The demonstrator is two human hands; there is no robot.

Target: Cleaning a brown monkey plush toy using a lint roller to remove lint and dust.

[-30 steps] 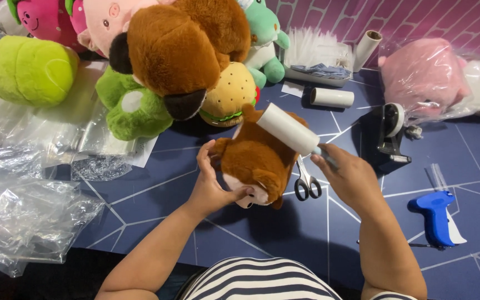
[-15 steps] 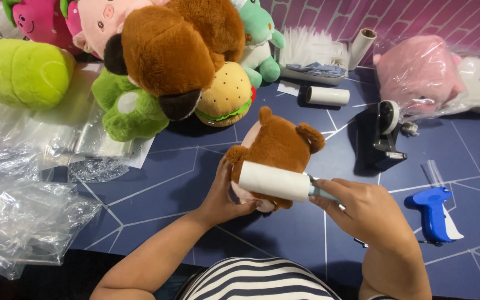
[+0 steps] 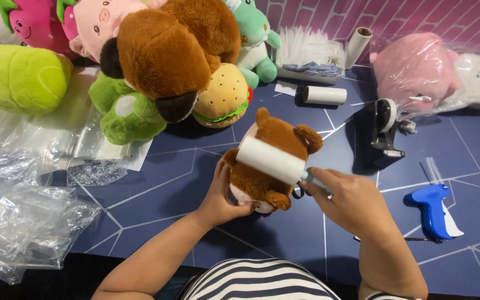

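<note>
A dark blue tabletop (image 3: pixel 156 183) with pale crossing lines runs back to a purple brick-patterned wall. Clear plastic bags (image 3: pixel 23 222) lie crumpled along its left edge, and a pink plush sealed in clear wrap (image 3: pixel 418 72) sits at the far right beside a white one. Near the middle, the left hand (image 3: pixel 223 194) cups a small brown plush bear (image 3: pixel 276 158) from below, fingers wrapped round its lower side; the bear's head points away toward the wall. The right hand (image 3: pixel 351 203) is closed on the handle of a white lint roller (image 3: pixel 270 160), whose long axis lies across the bear, slanting from upper left to lower right. A blue tagging gun (image 3: pixel 431 208) rests on the tabletop to the right, and a black tape dispenser (image 3: pixel 381 133) stands behind it.
</note>
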